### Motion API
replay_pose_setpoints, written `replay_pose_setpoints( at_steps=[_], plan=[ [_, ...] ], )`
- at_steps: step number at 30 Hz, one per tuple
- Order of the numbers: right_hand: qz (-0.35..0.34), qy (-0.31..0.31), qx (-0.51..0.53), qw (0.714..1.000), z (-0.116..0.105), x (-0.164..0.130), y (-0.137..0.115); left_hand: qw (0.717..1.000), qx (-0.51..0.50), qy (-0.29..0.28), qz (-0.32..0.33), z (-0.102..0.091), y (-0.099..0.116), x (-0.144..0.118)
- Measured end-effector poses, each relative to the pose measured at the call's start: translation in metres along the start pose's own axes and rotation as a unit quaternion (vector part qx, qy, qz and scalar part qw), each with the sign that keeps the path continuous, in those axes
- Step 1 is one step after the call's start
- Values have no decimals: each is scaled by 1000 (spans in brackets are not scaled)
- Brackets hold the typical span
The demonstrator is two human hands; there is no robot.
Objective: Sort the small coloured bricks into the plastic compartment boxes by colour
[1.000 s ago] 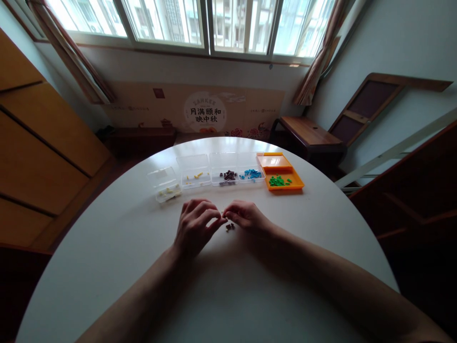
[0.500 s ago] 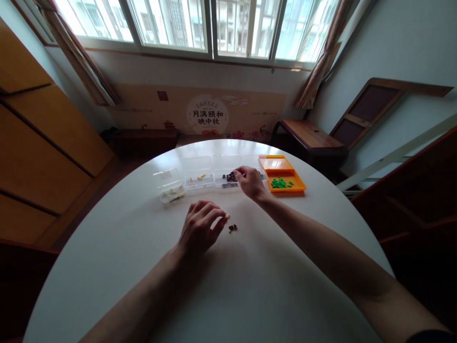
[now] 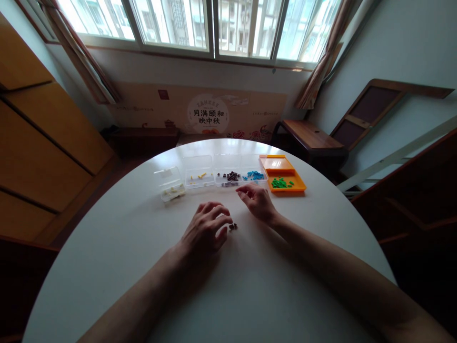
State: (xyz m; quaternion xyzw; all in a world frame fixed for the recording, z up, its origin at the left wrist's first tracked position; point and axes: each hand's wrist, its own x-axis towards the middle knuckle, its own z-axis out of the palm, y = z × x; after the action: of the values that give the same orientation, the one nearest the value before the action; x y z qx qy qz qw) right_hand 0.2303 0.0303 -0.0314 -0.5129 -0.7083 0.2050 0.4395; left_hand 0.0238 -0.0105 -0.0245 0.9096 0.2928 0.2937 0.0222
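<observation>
My left hand hovers low over the white table, its thumb and index finger apart beside a few small dark brown pieces. Nothing shows between those fingers. In front of the clear boxes, my right hand has thumb and fingertips pinched together; whatever it holds is too small to make out. Dark brown pieces are heaped in the clear box beyond it. Blue pieces lie in the adjoining compartment, close above the right hand.
An orange tray with green pieces stands at the right of the row. Farther left are a clear box with yellow pieces and a smaller one with pale pieces. The round white table curves away toward the window wall.
My right hand has come back from the dark brown pieces toward me, uncovering the blue ones. My left hand has shifted slightly nearer the brown pieces; the cream piece at its fingertips no longer shows.
</observation>
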Motion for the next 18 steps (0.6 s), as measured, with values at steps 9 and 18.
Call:
replay_pose_setpoints(
  at_steps=[9,18],
  plan=[
    [-10,-12,22,1000,-3,-22,4,1000,-3,-24,11,3,-1,5],
    [-36,-22,15,999,-5,-28,0,999,7,-36,-9,4,1,7]
  ],
)
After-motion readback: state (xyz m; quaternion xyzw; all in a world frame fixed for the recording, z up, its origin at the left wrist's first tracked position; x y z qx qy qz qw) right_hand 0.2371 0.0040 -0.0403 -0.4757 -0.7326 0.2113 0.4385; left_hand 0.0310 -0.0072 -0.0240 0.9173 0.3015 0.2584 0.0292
